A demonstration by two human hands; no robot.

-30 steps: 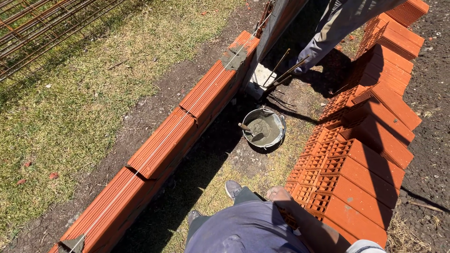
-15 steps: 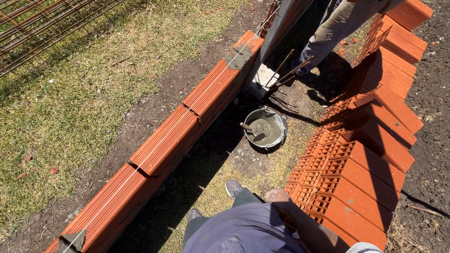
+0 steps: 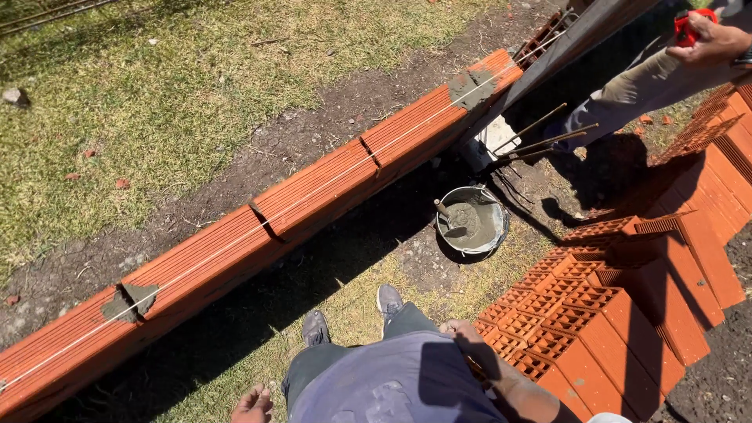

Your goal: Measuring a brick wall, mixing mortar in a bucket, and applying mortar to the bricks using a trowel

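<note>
Outdoor ground of patchy grass and bare dirt fills the view, seen from above. Across it, from lower left to upper right, runs a low wall of red hollow bricks, one course long, with a pale string line stretched along its top and grey mortar patches at some joints.

At the bottom edge, the person's left hand hangs low beside the body, fingers loosely curled and holding nothing. The right hand rests on the near corner of a stack of red hollow bricks, touching the top bricks; whether the fingers close around one cannot be told. The stack stands just to the person's right, its open cells facing up, and more bricks continue behind it toward the upper right.

Between the wall and the stack sits a round metal bucket of grey mortar with a trowel lying in it. Thin metal rods lean near a dark post at the wall's far end.

In the top right corner, a co-worker's hand grips a small red object.
</note>
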